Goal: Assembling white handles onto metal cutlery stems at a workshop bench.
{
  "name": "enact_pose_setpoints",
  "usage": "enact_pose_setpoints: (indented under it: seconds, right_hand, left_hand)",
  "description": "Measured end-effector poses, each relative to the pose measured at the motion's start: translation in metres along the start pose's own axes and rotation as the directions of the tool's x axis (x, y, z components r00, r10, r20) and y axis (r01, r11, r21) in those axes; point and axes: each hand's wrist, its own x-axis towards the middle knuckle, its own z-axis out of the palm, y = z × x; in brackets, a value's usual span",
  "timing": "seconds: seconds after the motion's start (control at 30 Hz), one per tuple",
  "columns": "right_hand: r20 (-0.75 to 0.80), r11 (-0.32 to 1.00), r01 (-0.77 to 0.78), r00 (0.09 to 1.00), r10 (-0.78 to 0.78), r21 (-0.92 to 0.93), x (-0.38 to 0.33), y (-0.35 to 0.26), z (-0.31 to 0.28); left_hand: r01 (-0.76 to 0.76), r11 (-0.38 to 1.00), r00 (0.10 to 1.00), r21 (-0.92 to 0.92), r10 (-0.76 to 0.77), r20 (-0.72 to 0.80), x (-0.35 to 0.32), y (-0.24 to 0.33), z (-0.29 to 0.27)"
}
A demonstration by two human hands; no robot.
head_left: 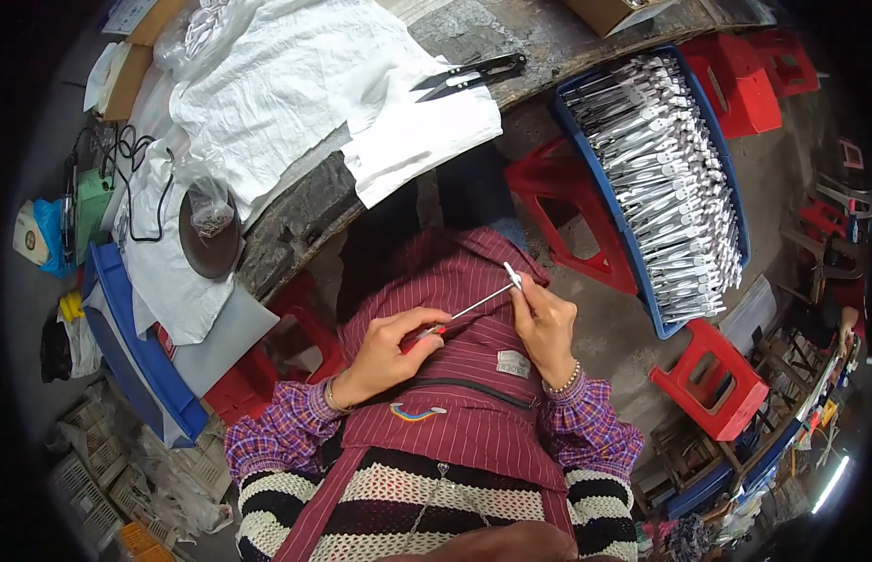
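Over the lap of my maroon striped apron (427, 281), a thin pale rod (481, 303) stretches between my two hands. My left hand (384, 348) is closed round its left end, where a small red-and-dark piece (440, 330) shows between thumb and fingers. Most of that piece is hidden, so its kind cannot be told. My right hand (546, 323) pinches the other end, and a white tip (512, 273) sticks up past the thumb. To the right, a blue tray (633, 272) is filled with many white-ended thin parts (668, 187) laid in rows.
Black thread snips (469, 77) lie on white cloth (277, 84) over the worn table (300, 220). A dark round object (211, 245) with a plastic bag sits left. Red stools (712, 379) stand around the tray. A blue bin (141, 347) is at left.
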Motion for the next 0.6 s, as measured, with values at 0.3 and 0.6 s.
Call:
enact_pose_setpoints:
  seconds: [0.3,0.6]
  right_hand:
    - [0.006,1.0,0.018,1.0,-0.018,0.021,-0.002,0.001,0.004]
    - [0.085,0.999,-0.018,0.996,0.015,0.041,-0.022,0.009,0.011]
  left_hand:
    - [0.634,0.317,0.751,-0.705,-0.468,0.466,0.009,-0.01,-0.013]
    - [0.331,0.925,0.935,-0.187,-0.295,0.196,0.001,-0.009,0.001]
